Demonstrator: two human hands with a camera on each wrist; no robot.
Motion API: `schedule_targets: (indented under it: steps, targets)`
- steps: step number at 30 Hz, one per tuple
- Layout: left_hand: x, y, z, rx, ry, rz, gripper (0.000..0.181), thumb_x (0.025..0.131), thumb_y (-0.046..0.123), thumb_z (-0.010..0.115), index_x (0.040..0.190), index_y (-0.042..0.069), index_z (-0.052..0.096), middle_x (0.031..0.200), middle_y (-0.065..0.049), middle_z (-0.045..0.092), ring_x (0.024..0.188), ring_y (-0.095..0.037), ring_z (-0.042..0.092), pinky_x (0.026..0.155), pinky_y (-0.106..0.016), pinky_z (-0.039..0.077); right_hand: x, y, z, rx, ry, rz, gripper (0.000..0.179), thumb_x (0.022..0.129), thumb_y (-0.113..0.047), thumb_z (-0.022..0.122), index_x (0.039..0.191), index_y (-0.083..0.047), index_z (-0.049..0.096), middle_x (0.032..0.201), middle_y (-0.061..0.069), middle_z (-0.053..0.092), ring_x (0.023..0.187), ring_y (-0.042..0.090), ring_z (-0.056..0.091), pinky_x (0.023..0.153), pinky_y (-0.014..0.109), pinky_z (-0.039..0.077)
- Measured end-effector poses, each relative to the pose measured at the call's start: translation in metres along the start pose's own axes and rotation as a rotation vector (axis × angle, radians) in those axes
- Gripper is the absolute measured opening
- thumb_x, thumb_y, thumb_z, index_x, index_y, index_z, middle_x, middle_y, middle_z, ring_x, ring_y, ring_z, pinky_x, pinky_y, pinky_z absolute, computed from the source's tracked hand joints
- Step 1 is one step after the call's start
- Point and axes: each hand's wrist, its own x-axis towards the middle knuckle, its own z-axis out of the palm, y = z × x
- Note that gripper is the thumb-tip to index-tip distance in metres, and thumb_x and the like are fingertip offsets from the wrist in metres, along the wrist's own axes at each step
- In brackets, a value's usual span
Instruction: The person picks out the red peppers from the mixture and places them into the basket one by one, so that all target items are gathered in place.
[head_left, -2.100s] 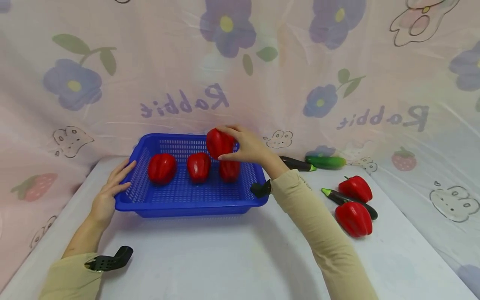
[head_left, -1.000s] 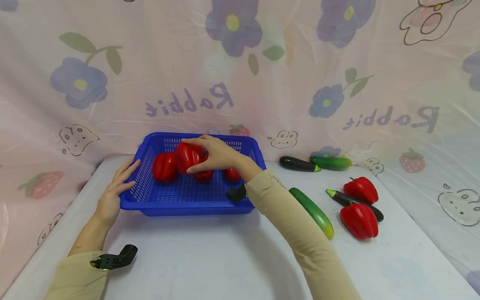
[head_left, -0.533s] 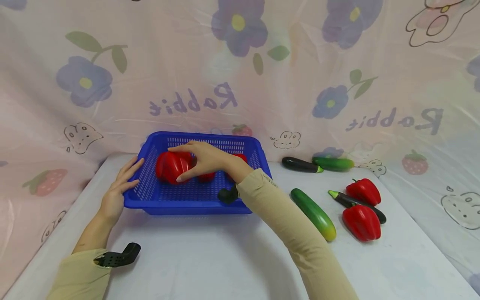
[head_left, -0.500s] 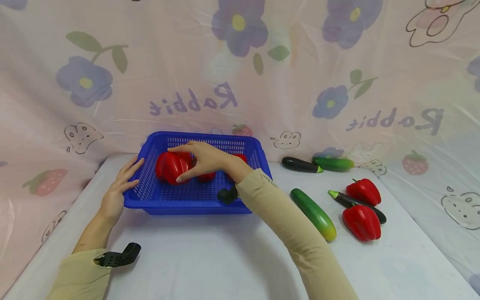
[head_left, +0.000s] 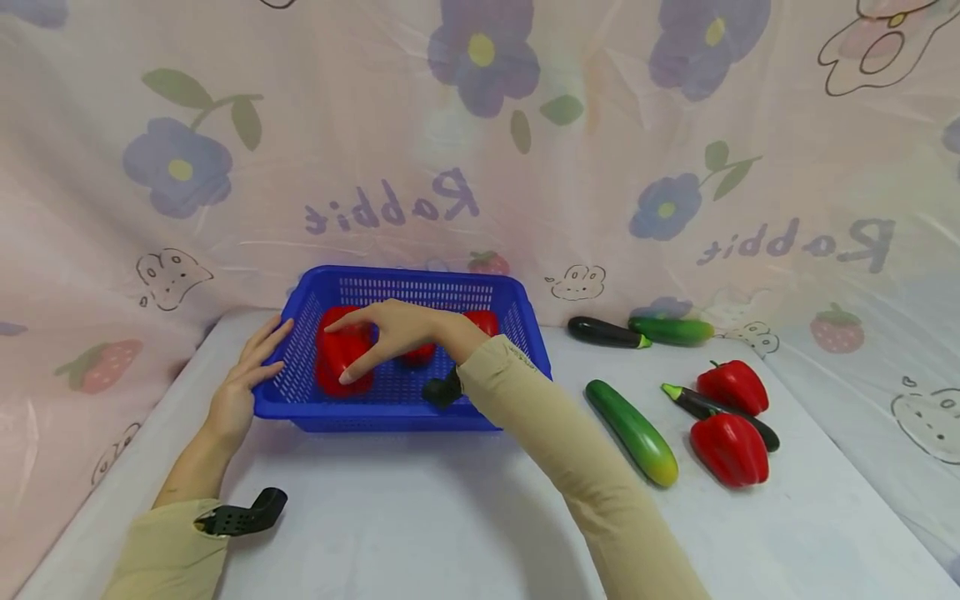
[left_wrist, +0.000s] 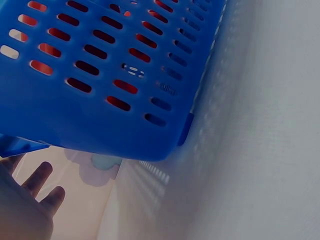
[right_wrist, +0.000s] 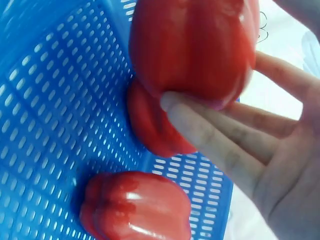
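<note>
My right hand (head_left: 397, 327) reaches into the left part of the blue plastic basket (head_left: 390, 410). Between its thumb and fingers it holds a red bell pepper (head_left: 347, 358), which fills the top of the right wrist view. Behind the held one, a second bell pepper (right_wrist: 157, 125) is partly covered. Other peppers sit further right in the basket, one bell pepper (head_left: 482, 321) near its right end. My left hand (head_left: 238, 390) rests straight, spread fingers on the basket's left rim. In the left wrist view, its fingers show below the basket's perforated wall (left_wrist: 100, 110).
On the white table (head_left: 420, 517), right of the basket, lies a green cucumber (head_left: 632, 433). Beyond it an eggplant (head_left: 757, 429) lies between two red bell peppers (head_left: 729, 450). Another eggplant (head_left: 603, 332) and cucumber (head_left: 671, 330) lie by the patterned curtain (head_left: 525, 167).
My right hand has carried the bell pepper from above the basket's right rear over to the left and lowered it in. The left hand stays on the rim. The head view has shifted slightly.
</note>
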Motion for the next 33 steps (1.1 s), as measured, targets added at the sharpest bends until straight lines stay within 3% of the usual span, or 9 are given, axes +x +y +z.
schedule_targets:
  steps: [8,13,27,33]
  targets:
    - [0.000,0.000,0.002,-0.011,-0.006,-0.004,0.052,0.100,0.009,0.021,0.152,0.012,0.026,0.162,-0.004,0.004,0.148,-0.026,-0.004,0.115,-0.055,-0.006,0.010,0.002,0.003,-0.018,-0.020,0.074,0.078,0.076,-0.058,0.070,0.145,-0.035,0.041,0.146,0.000,0.044,0.130,0.021,0.040,0.097,0.037,0.046]
    - [0.000,0.001,0.005,-0.011,-0.008,-0.006,0.052,0.100,0.009,0.022,0.152,0.010,0.025,0.162,-0.004,0.003,0.147,-0.030,-0.006,0.112,-0.060,-0.009,0.012,0.005,0.004,0.007,0.007,0.111,0.079,0.076,-0.057,0.071,0.145,-0.032,0.042,0.146,0.001,0.044,0.130,0.021,0.042,0.096,0.038,0.047]
    - [0.001,0.000,0.006,-0.014,-0.006,-0.001,0.052,0.100,0.009,0.023,0.152,0.011,0.026,0.162,-0.004,0.003,0.148,-0.030,-0.006,0.111,-0.062,-0.008,0.017,0.001,0.005,0.007,-0.072,0.073,0.078,0.080,-0.052,0.070,0.146,-0.022,0.041,0.138,0.004,0.051,0.126,0.021,0.047,0.101,0.039,0.043]
    - [-0.001,0.000,-0.001,-0.008,0.011,0.000,0.051,0.101,0.010,0.024,0.152,0.013,0.027,0.162,-0.003,0.005,0.148,-0.027,-0.005,0.113,-0.058,-0.008,0.014,0.000,-0.001,0.000,-0.047,0.049,0.077,0.080,-0.051,0.071,0.146,-0.023,0.042,0.144,0.003,0.047,0.132,0.021,0.043,0.105,0.040,0.040]
